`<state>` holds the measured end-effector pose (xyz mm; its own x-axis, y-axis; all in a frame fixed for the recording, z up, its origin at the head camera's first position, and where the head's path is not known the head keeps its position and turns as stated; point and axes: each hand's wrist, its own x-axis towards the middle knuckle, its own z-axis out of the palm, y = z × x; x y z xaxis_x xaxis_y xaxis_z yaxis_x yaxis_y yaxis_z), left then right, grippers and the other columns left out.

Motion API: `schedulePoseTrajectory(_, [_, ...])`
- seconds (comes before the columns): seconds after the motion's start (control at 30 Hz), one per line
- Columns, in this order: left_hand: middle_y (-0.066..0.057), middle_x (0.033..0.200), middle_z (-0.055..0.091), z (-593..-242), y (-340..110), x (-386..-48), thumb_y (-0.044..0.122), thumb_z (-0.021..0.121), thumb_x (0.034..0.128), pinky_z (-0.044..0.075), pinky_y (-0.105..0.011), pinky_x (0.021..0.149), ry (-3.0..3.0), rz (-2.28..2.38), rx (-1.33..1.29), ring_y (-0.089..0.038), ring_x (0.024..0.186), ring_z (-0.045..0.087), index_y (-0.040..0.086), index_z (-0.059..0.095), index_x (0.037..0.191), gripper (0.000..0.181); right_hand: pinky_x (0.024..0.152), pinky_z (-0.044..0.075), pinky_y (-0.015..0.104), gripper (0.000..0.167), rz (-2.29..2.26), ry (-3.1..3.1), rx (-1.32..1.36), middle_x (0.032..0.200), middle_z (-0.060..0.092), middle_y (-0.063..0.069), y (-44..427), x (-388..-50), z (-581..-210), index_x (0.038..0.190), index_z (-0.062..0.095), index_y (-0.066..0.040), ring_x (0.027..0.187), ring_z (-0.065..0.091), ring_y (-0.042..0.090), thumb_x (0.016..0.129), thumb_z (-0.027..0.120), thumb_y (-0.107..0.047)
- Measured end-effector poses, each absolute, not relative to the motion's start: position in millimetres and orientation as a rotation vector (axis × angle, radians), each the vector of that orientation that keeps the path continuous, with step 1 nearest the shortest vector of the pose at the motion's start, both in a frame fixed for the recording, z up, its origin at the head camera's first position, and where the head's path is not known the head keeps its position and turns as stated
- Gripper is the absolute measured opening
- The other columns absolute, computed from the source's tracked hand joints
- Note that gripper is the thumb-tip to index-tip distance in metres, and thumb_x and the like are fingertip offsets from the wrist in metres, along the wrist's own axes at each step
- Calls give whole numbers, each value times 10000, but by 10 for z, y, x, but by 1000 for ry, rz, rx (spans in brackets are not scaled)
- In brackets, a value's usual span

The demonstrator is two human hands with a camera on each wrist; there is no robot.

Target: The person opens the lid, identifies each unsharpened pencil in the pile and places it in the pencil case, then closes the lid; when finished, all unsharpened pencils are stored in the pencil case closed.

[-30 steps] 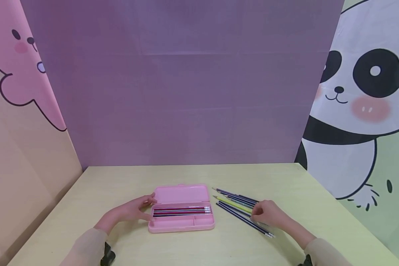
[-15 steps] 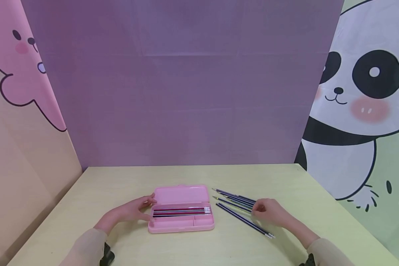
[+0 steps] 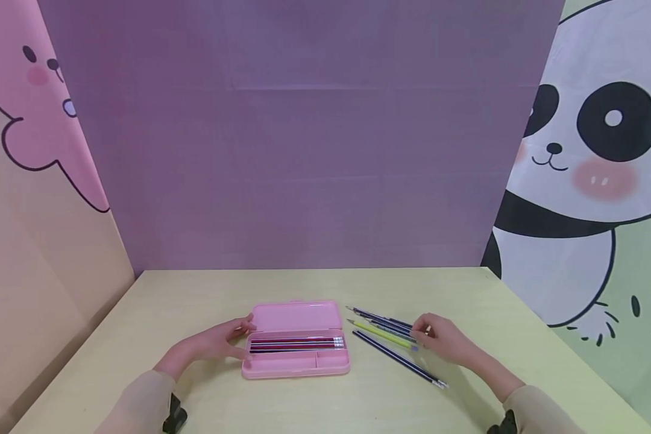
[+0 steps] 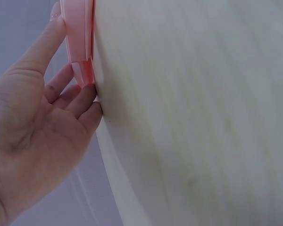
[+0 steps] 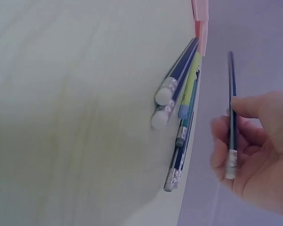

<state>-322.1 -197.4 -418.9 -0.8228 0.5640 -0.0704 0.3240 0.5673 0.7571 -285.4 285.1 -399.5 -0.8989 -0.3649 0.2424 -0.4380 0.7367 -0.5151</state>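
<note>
An open pink pencil case (image 3: pixel 333 365) lies on the table, with striped pencils (image 3: pixel 295 345) in its rear compartment. My left hand (image 3: pixel 214 345) rests at the left side, thumb by the base and fingers by the lid; the left wrist view shows this hand (image 4: pixel 47 117) touching the case (image 4: pixel 78 33). In the right wrist view my right hand (image 5: pixel 262 146) pinches a dark pencil (image 5: pixel 233 127) between thumb and fingers, raised off the table. From the head, that hand (image 3: pixel 447 342) is at the right ends of several loose dark pencils (image 3: pixel 385 321).
A yellow-green pencil (image 3: pixel 382 333) lies among the loose ones, right of the case. Nearer the front, dark pencils (image 3: pixel 398 359) with white erasers lie slanted. A purple backdrop (image 3: pixel 304 150) stands behind the table (image 3: pixel 239 410), with printed cartoon walls on both sides.
My right hand has shifted slightly toward the back with a dark pencil, uncovering the yellow-green pencil that was mostly hidden half a second ago. My left hand and the case have stayed put.
</note>
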Motion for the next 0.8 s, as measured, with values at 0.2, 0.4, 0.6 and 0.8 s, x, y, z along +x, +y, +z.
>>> schedulePoseTrajectory(0.2, [-252, 1534, 154, -4182, -1981, -3226, 288, 750, 788, 194, -525, 1145, 2494, 1116, 738, -429, 1386, 230, 18, 466, 1299, 644, 525, 412, 186, 65, 867, -2761, 638, 798, 569, -14, 2823, -2870, -3990, 917, 597, -69, 616, 436, 44, 909, 609, -132])
schedulePoseTrajectory(0.4, [-256, 1531, 163, -4172, -1984, -3212, 294, 754, 782, 207, -528, 1140, 2503, 1109, 736, -429, 1381, 244, 23, 475, 1281, 633, 520, 404, 183, 45, 866, -2747, 586, 766, 549, -21, 2783, -2890, -3987, 919, 596, -95, 605, 435, 63, 896, 622, -124])
schedulePoseTrajectory(0.6, [-245, 1536, 158, -4168, -1974, -3204, 294, 753, 783, 195, -528, 1145, 2507, 1108, 728, -425, 1385, 237, 28, 474, 1286, 634, 506, 402, 191, 102, 910, -2749, 595, 789, 555, -8, 2758, -2902, -3971, 956, 607, -54, 612, 431, 48, 876, 645, -104])
schedulePoseTrajectory(0.8, [-239, 1538, 161, -4192, -1976, -3219, 299, 753, 782, 187, -533, 1146, 2502, 1115, 728, -428, 1387, 231, 37, 479, 1276, 623, 514, 408, 190, 120, 907, -2736, 623, 798, 568, -7, 2699, -2919, -3944, 963, 619, -41, 640, 445, 38, 857, 659, -78])
